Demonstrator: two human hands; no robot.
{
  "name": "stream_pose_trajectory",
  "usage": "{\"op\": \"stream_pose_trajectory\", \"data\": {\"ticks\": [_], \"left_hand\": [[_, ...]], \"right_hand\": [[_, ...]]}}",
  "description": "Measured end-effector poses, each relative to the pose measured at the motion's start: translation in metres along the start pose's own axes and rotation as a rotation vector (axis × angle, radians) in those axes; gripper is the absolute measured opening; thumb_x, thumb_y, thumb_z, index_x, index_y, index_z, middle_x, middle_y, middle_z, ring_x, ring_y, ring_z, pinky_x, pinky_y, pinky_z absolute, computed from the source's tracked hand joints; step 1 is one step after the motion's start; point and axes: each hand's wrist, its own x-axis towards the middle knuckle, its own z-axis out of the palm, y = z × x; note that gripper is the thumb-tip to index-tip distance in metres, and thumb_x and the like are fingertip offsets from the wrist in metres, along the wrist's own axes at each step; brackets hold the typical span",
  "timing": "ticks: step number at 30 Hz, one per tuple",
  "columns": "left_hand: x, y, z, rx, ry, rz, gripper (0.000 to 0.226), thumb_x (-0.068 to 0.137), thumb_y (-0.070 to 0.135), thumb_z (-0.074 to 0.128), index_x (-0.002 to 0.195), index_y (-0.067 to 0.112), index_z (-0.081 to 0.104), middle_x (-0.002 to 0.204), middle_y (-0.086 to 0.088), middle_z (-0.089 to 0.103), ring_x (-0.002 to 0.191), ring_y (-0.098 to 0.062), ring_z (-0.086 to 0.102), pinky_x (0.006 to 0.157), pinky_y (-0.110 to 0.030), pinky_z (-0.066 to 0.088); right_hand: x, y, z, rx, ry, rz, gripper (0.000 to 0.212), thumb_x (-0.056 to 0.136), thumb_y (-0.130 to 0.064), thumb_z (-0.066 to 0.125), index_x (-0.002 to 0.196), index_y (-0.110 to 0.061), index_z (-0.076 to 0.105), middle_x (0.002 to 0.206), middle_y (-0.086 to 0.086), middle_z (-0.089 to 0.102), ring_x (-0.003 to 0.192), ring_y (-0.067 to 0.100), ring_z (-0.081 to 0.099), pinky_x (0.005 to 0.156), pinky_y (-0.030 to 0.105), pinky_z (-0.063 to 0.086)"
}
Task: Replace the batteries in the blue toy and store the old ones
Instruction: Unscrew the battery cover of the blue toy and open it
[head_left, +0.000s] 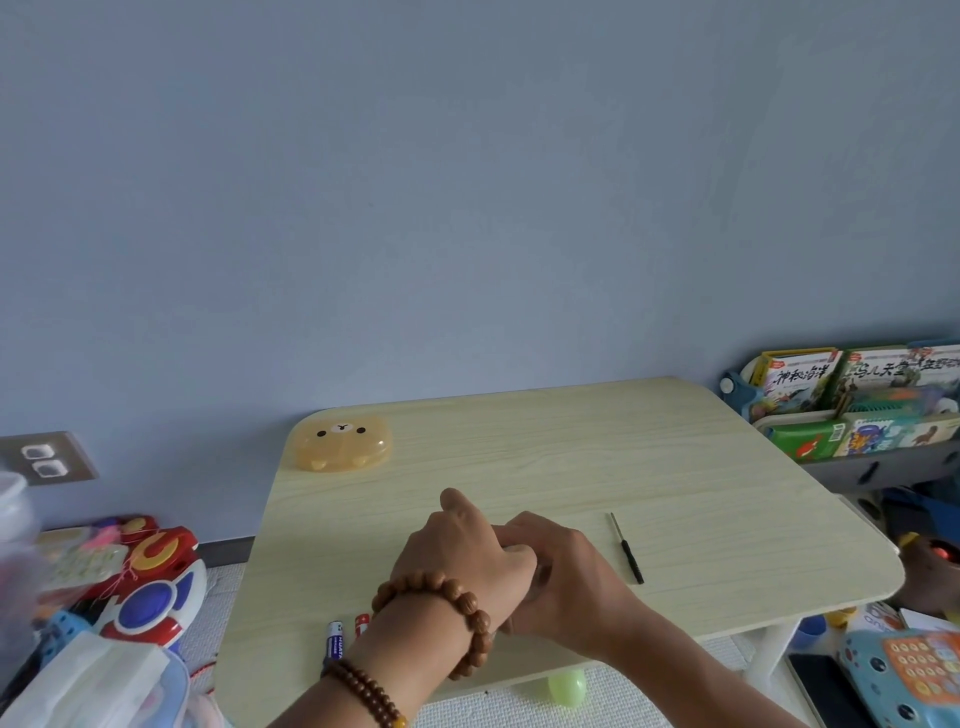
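Batteries (335, 642) lie at the table (675, 467) edge by the left wrist — a nudge may roll them off; left hand (462, 556) and right hand (566, 571) curl together — what they hold, I cannot tell

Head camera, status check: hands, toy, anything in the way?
Left hand and right hand pressed together, grip hidden. Blue toy not visible. Two batteries by left wrist, screwdriver right of hands. Nothing in the way.

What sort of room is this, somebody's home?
Probably a child's room at home: picture books in a rack on the right, bright plastic toys at left, and a small table between.
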Motion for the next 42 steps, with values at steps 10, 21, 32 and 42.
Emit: {"op": "stream_pose_trajectory", "data": {"ticks": [10,21,32,42], "left_hand": [[0.001,-0.004,-0.005,-0.053,-0.053,0.003,0.027,0.084,0.041,0.05,0.094,0.017,0.04,0.079,0.006,0.056,0.068,-0.012,0.059,0.054,-0.025,0.048],[-0.001,-0.042,-0.018,-0.025,-0.193,0.231,0.029,0.093,0.047,0.051,0.08,0.024,0.04,0.075,0.009,0.05,0.062,-0.007,0.047,0.051,-0.018,0.032],[0.015,-0.08,-0.053,-0.6,-0.087,-0.036,0.022,0.097,0.032,0.058,0.102,0.01,0.063,0.091,-0.005,0.072,0.072,-0.017,0.076,0.075,-0.042,0.062],[0.01,-0.145,-0.075,-0.74,0.095,-0.283,0.031,0.078,0.026,0.081,0.102,0.035,0.064,0.108,-0.009,0.065,0.064,-0.023,0.065,0.063,-0.036,0.057]], "right_hand": [[-0.004,0.003,0.001,0.058,0.024,0.013,0.042,0.062,-0.028,0.086,0.09,-0.052,0.066,0.081,-0.005,0.062,0.068,0.012,0.056,0.061,0.016,0.041],[-0.01,0.004,-0.001,0.025,0.018,0.092,0.052,0.07,-0.039,0.085,0.118,-0.049,0.068,0.084,-0.005,0.061,0.072,0.015,0.058,0.063,0.025,0.047],[-0.013,0.015,0.0,0.129,-0.007,0.184,0.061,0.066,-0.041,0.088,0.123,-0.038,0.068,0.095,-0.014,0.067,0.086,0.01,0.071,0.07,0.022,0.058],[-0.011,0.021,-0.002,0.156,-0.05,0.225,0.058,0.069,-0.033,0.091,0.118,-0.047,0.065,0.102,-0.006,0.075,0.086,0.015,0.074,0.076,0.039,0.063]]}}
